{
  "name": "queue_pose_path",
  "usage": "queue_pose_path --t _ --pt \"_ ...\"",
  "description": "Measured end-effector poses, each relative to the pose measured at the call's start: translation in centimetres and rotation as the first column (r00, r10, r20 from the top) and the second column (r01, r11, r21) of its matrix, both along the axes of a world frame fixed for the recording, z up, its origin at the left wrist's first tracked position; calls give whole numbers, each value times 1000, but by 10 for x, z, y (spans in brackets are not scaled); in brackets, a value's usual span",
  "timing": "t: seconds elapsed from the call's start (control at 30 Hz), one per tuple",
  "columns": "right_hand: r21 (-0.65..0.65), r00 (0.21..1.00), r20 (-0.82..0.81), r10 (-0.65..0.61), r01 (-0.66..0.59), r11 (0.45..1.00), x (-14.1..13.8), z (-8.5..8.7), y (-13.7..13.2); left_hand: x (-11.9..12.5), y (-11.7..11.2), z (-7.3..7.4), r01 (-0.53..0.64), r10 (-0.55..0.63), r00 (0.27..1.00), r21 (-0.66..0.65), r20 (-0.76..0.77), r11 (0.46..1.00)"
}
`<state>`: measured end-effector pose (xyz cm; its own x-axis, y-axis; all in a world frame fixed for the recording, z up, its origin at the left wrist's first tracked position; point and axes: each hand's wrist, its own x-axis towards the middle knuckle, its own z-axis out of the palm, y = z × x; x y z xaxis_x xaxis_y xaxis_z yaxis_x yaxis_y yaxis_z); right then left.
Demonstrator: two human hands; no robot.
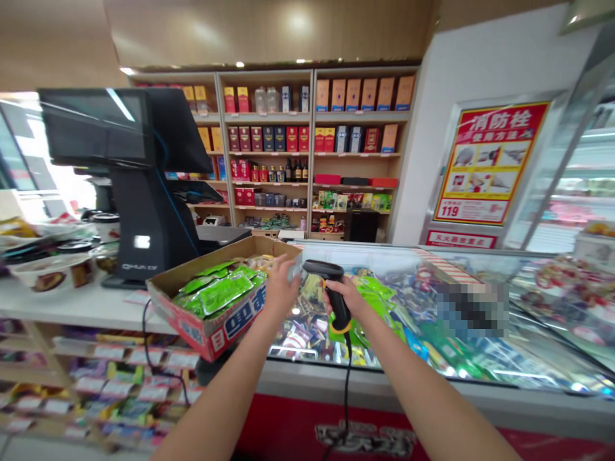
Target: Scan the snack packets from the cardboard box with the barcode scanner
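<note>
My right hand [346, 296] is closed round the grip of a black barcode scanner [339, 310] with yellow trim, held upright above the glass counter. Its black cable [346, 390] hangs down over the counter's front. My left hand [282, 282] is raised at the right rim of a cardboard box [211, 339], fingers apart, with nothing visible in it. Whether it touches the rim I cannot tell. Green snack packets [223, 291] lie in the box, with some yellowish packets behind them. More green packets [372, 291] are at the glass counter behind the scanner, partly hidden by it.
A black checkout terminal [154, 205] stands behind the box at left, beside several bowls [50, 272]. The glass counter [480, 383] runs to the right, full of packaged goods. Shelves of boxed bottles [269, 137] line the back wall. A red-and-yellow poster [490, 163] hangs at right.
</note>
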<state>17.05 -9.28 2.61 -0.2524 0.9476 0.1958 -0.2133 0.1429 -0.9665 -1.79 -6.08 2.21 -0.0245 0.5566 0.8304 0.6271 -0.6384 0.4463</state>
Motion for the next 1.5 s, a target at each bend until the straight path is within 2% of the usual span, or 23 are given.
queue_pose_path --t 0.07,0.1,0.2,0.3,0.4,0.53,0.63,0.73,0.8,0.87,0.93,0.97,1.0,1.03,1.1,1.13,1.17,1.23,1.4,1.5 --pt "-19 998 -29 -55 54 998 27 -4 -4 36 -2 -18 137 -157 969 -116 -189 984" --pt "-28 994 -45 -95 94 995 41 -5 -6 54 -5 -26 189 -234 928 -176 -290 966" --pt "-44 982 -94 -166 163 986 78 -3 -13 109 -21 -41 288 -411 731 -300 -545 909" --pt "-57 973 -121 -196 190 980 102 4 -19 156 -36 -50 363 -490 560 -333 -668 870" --pt "-66 971 -90 -223 218 974 115 6 -20 187 -44 -59 417 -529 469 -350 -707 838" --pt "-72 949 -58 -309 305 950 125 -5 -6 193 -37 -64 406 -551 407 -396 -729 823" --pt "-110 930 -55 -363 356 928 129 -16 9 178 -22 -57 372 -572 337 -452 -748 811" --pt "-143 940 -58 -337 326 934 125 -19 20 155 -3 -48 338 -601 295 -507 -742 793" --pt "-140 959 -61 -278 267 953 118 -15 24 139 12 -44 322 -635 307 -550 -709 770" --pt "-128 974 -44 -223 216 968 110 -10 27 124 27 -43 340 -702 352 -614 -620 713" --pt "-104 981 -24 -190 187 977 101 -8 30 112 42 -46 423 -767 471 -652 -435 629" --pt "-90 983 -25 -179 176 980 98 -9 32 107 49 -48 475 -762 562 -630 -320 615" --pt "-76 985 -35 -170 167 983 96 -11 33 103 54 -50 501 -714 666 -580 -215 642" --pt "-65 986 -53 -158 155 986 94 -14 35 99 59 -52 478 -625 768 -521 -142 707" --pt "-58 984 -92 -150 145 988 93 -24 37 95 67 -57 280 -377 915 -450 -140 848" --pt "-62 983 -103 -154 149 987 94 -29 38 94 69 -59 151 -266 943 -452 -202 879" --pt "-69 980 -105 -171 165 984 95 -34 38 94 71 -60 42 -195 940 -474 -278 879" --pt "-89 979 -64 -196 190 978 98 -41 37 94 74 -61 -76 -162 906 -528 -391 846" --pt "-94 975 13 -222 222 970 103 -43 34 95 81 -58 -93 -178 890 -551 -420 829" --pt "-83 975 34 -220 222 972 101 -42 34 96 83 -55 -106 -178 908 -618 -380 779"
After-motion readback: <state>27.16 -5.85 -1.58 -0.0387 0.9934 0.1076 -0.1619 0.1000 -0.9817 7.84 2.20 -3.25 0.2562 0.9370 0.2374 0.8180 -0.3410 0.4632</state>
